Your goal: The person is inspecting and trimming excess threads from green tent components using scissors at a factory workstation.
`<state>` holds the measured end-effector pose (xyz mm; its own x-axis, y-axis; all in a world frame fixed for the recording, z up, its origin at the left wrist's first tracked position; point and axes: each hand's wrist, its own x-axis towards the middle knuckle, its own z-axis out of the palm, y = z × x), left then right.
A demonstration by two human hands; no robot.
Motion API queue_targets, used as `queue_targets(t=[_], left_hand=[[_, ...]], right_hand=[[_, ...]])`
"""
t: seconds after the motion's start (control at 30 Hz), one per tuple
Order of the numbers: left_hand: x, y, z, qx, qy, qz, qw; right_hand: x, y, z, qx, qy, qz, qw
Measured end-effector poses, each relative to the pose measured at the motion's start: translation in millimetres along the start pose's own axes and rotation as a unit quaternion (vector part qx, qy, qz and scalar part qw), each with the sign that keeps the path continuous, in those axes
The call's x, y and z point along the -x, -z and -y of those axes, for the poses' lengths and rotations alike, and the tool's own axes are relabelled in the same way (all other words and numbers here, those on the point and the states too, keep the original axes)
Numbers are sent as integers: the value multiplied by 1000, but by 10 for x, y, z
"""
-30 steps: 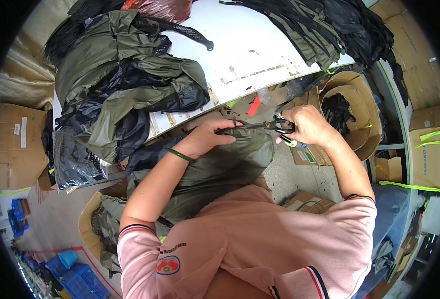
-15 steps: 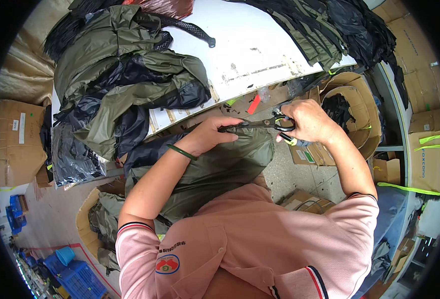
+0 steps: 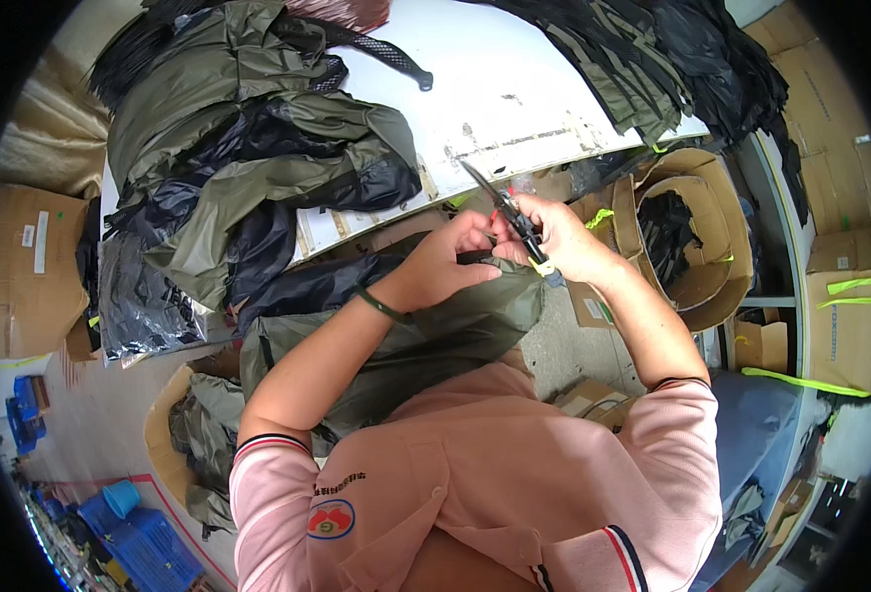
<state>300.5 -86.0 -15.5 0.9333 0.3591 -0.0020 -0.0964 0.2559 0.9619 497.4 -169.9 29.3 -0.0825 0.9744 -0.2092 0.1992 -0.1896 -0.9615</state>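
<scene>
Across my lap lies a dark olive-green fabric piece (image 3: 426,321) of thin, shiny cloth. My left hand (image 3: 455,259) pinches its upper edge near the right end. Close beside it, my right hand (image 3: 561,237) keeps hold of a pair of black-handled scissors (image 3: 500,200), the blades pointing up and left, away from the cloth. Fingertips of both hands nearly meet at the cloth's edge; whether the right fingers also grip the cloth I cannot tell.
A white table (image 3: 495,89) stands ahead, with a heap of olive and black fabric (image 3: 268,148) at its left and dark strips (image 3: 633,69) at its right. An open cardboard box (image 3: 707,187) is at my right; another box holding cloth (image 3: 164,419) stands lower left.
The scissors have swung from lying level along the cloth's edge to pointing up and left. My right hand has come left and closer to the left hand, which still holds the edge.
</scene>
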Motion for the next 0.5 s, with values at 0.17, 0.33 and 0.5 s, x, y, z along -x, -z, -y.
queue_targets(t=[0.17, 0.33, 0.5], left_hand=[[496, 397, -123, -474, -133, -130, 861], [789, 653, 127, -459, -6, -197, 866], [835, 845, 340, -463, 22, -258, 848]], right_hand=[[85, 308, 41, -34, 26, -93, 995], [24, 214, -52, 71, 78, -119, 987], [-476, 30, -246, 63, -16, -98, 993]])
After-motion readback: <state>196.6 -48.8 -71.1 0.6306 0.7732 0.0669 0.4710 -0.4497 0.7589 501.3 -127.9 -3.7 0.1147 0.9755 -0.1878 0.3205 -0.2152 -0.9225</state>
